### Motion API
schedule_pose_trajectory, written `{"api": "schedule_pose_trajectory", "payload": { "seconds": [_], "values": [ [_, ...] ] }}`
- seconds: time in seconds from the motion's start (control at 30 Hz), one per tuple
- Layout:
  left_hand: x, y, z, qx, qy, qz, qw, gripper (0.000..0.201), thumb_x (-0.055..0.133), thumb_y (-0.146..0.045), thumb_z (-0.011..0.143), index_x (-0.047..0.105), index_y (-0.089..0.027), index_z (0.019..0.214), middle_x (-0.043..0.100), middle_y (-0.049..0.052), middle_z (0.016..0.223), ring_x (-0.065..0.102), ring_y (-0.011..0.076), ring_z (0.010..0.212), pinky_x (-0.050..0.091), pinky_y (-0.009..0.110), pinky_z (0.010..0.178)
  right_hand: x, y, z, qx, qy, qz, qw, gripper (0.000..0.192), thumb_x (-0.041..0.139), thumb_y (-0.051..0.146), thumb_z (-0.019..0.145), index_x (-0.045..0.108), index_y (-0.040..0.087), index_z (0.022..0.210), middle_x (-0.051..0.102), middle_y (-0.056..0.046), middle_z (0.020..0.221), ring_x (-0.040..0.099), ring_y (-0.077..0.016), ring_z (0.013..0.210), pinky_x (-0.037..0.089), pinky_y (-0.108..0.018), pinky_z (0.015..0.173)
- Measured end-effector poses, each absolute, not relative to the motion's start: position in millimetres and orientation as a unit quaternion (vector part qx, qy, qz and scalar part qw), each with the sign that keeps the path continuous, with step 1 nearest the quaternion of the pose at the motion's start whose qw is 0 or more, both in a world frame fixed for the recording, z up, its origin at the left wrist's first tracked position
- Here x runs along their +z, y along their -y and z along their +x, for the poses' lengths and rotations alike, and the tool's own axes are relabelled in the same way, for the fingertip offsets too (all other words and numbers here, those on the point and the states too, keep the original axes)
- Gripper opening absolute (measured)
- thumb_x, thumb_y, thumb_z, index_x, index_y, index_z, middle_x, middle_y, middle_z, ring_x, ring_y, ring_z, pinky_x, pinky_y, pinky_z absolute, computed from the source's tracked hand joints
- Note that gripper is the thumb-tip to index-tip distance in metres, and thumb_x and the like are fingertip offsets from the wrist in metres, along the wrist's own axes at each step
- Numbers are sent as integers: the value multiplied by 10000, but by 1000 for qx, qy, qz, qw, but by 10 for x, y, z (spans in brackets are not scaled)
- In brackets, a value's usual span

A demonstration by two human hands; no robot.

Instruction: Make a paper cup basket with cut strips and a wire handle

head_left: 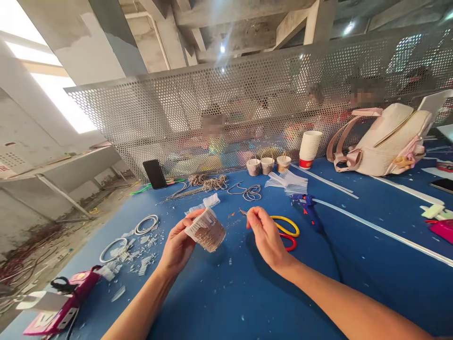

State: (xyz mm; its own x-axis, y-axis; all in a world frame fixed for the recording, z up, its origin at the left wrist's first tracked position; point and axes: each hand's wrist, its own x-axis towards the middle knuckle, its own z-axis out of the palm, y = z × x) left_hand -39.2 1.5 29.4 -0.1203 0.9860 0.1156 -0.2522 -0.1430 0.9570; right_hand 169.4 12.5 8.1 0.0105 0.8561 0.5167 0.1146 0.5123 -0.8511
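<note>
The left hand [179, 245] is gripping a half-wrapped paper cup [207, 230] tilted sideways, exposing its wall, while the right hand [266, 236], at its three o'clock, is pinching a cord end [243, 212] near the scissors [287, 232].

People behind the perforated screen [247, 108] are blurred; the pink case [60, 307] is cut off at the edge.

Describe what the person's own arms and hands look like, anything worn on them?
Both forearms are bare as far as the picture shows: no sleeves in view. The left hand and right hand wear no gloves. No watch, bracelet or strap shows at either wrist, and no ring can be made out on the fingers. No markings or bandages show.
</note>
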Motion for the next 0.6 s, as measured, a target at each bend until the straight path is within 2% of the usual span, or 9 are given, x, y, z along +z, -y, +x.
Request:
{"api": "schedule_pose_trajectory", "payload": {
  "seconds": [0.07,0.13,0.23,0.3,0.37,0.5,0.6],
  "values": [
    [301,-17,-411,625,-418,433,497,188,705,-232,620,571,-167,506,661,65,1114,575,253,995,469,306,736,67,-176,1701,396,591,-400,577,399,351,428,943,403,219,607,454,28,587,462,-129,572,415,-258,569],
    [306,-11,-417,624,-411,439,499,189,704,-225,629,573,-167,506,657,61,1113,569,251,999,468,302,732,54,-195,1686,455,583,-392,547,406,424,453,908,437,209,583,469,32,563,477,-125,552,423,-255,553],
    [303,6,-406,613,-396,455,510,193,705,-208,639,578,-165,501,648,56,1110,566,244,989,470,290,717,65,-142,1635,469,614,-359,524,165,575,357,829,601,199,791,582,13,720,545,-131,636,466,-247,581],
    [289,20,-387,605,-388,462,519,191,707,-199,642,585,-166,499,646,54,1097,565,242,985,470,285,717,93,-76,1599,431,646,-325,539,116,596,282,818,630,215,906,610,-7,858,573,-131,720,489,-246,631],
    [268,39,-359,597,-382,465,530,190,708,-200,646,593,-166,499,642,53,1091,562,245,985,471,286,721,120,-14,1574,377,676,-298,559,107,592,246,832,642,219,923,607,-21,907,579,-132,764,500,-252,677],
    [225,72,-304,580,-377,465,553,197,700,-204,672,600,-165,506,633,49,1106,559,250,1004,471,283,726,139,62,1572,238,723,-268,591,79,573,188,860,646,207,882,597,-37,841,578,-144,773,498,-268,692],
    [214,60,-307,588,-374,452,557,192,697,-197,684,603,-163,520,636,39,1105,564,226,990,473,267,733,139,113,1604,104,793,-188,571,128,501,149,887,609,189,830,606,-51,792,550,-153,731,479,-291,674]
  ]
}}
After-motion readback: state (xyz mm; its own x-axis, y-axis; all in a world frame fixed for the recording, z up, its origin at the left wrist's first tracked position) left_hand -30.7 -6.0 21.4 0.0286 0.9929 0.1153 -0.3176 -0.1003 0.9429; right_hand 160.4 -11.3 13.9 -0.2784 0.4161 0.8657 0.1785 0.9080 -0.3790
